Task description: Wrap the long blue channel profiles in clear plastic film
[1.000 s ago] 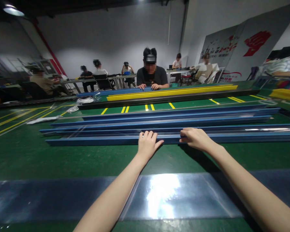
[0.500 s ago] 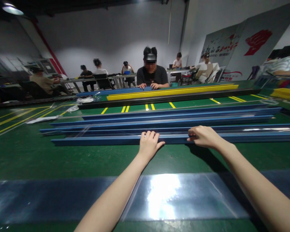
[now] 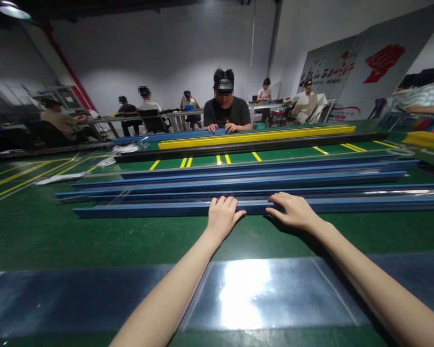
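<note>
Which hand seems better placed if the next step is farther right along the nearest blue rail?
The right hand, I'd judge: it is already at the blue rail, right of the left hand, and the rail continues rightward beyond it.

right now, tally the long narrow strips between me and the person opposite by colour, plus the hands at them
Long narrow blue strips: at least 4, overlapping edges hide the exact number
Long narrow yellow strips: at least 1
Long narrow black strips: at least 1
Your bare left hand and bare right hand: 2
Co-worker's hands: 2
Total: at least 10
</note>
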